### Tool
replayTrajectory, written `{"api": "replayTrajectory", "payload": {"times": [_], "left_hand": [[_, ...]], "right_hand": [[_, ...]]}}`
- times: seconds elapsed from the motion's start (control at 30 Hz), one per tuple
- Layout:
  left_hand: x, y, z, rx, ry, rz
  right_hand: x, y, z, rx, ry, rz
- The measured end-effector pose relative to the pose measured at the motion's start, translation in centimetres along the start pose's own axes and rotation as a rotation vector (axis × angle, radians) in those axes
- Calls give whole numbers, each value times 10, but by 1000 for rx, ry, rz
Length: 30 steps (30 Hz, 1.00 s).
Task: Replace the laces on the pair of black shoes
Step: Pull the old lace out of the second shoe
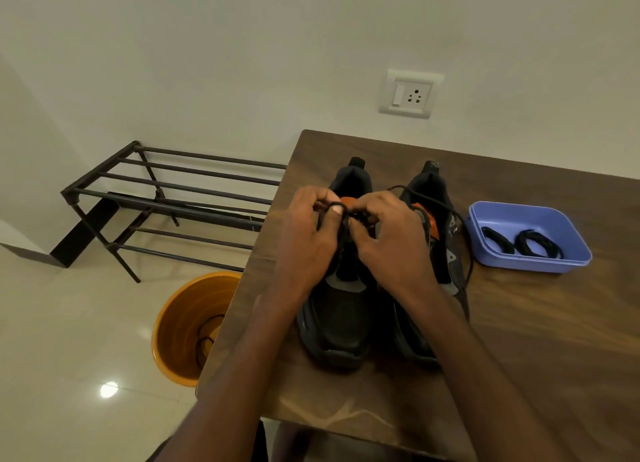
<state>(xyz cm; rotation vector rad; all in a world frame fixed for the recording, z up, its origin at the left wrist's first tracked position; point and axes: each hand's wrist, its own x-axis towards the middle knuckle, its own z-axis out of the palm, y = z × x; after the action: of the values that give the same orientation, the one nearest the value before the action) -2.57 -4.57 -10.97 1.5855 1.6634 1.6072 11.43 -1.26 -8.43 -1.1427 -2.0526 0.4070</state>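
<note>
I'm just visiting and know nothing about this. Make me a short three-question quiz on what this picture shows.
1. True or false: the blue tray on the table holds two coiled black laces.
2. Which shoe are both hands working on? A) the left shoe B) the right shoe C) neither
3. Fill in: the orange bucket stands on the ____, beside the table.

Key:
1. True.
2. A: the left hand and right hand pinch a black lace over its upper eyelets.
3. Floor.
</note>
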Motion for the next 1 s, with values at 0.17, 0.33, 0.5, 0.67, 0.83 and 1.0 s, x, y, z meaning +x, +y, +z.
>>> {"api": "replayTrajectory", "payload": {"times": [0.17,0.33,0.5,0.67,0.83,1.0], "left_hand": [[4,6,-3,-487,139,-316],[7,12,-11,-696,155,-348],[7,26,-18,-758,139,-258],[6,17,-31,-636,306,-322],[0,0,-28,-195,355,-536],[-6,1,-25,488,238,-521]], "right_hand": [[2,-3,-14,298,166,292],[0,0,-18,413,112,307],[0,-6,-7,278,-9,198],[3,-9,-15,439,301,325],[2,-3,-30,556,428,360],[-7,4,-42,422,464,257]]}}
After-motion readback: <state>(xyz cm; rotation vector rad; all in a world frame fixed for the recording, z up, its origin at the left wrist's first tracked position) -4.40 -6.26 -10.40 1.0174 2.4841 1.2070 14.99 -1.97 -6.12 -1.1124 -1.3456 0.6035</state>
